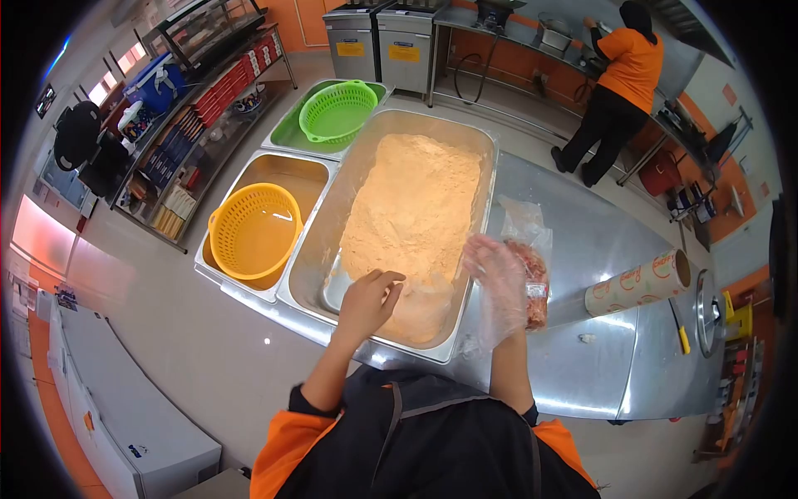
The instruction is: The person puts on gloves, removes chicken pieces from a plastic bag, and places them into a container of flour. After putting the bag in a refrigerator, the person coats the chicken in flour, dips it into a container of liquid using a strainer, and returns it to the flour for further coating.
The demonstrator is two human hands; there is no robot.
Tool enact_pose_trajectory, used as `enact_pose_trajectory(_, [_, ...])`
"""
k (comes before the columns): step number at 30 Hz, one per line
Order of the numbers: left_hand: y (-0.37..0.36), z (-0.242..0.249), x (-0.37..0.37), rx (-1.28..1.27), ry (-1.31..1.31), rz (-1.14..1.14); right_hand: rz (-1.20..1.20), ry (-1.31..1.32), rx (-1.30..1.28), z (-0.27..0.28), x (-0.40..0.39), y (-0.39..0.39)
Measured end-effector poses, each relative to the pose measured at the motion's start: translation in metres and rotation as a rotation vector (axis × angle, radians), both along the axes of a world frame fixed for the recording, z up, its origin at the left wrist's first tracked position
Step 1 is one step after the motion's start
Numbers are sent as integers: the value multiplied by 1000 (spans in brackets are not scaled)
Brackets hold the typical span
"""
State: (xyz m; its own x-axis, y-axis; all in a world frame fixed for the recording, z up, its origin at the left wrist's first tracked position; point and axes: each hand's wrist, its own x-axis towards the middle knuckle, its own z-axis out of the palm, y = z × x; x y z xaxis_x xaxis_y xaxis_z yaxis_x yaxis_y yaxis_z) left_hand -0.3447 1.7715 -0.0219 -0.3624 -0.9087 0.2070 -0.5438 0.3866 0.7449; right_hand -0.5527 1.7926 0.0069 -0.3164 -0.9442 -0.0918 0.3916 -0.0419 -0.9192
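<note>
A large steel pan (478, 141) holds a heap of pale orange breading flour (416, 208). My left hand (368, 299), bare, rests with curled fingers on the flour at the pan's near end. My right hand (499, 287) wears a clear plastic glove and hovers with fingers spread at the pan's right rim. Just right of it lies a clear bag of raw reddish meat (534, 279) on the steel counter (598, 233). Whether the left hand grips anything in the flour is hidden.
A yellow colander (253, 231) sits in a steel pan to the left, a green colander (337, 111) in a pan behind it. A roll of printed paper (638, 283) and a yellow-handled tool (680, 328) lie at the right. Another person in orange stands at the far counter (619, 83).
</note>
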Motion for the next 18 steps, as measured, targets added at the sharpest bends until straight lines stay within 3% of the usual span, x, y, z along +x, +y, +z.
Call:
enact_pose_trajectory(2, [-20,-13,-4,-103,-259,-216,-6,47,6,5,-12,3])
enact_pose_trajectory(5, [-21,-21,-34,-13,-688,-364,-1,73,28,7,-17,7])
enact_pose_trajectory(8, [-19,-62,-54,34,-936,-313,29,131,87,5,-21,11])
enact_pose_trajectory(11, [-33,-37,-37,105,-697,-208,63,374,146,0,-24,11])
enact_pose_trajectory(14, [-27,6,-25,116,-613,-327,107,586,229,7,-13,10])
enact_pose_trajectory(18, [-5,-25,-58,95,-903,-412,86,806,213,8,3,7])
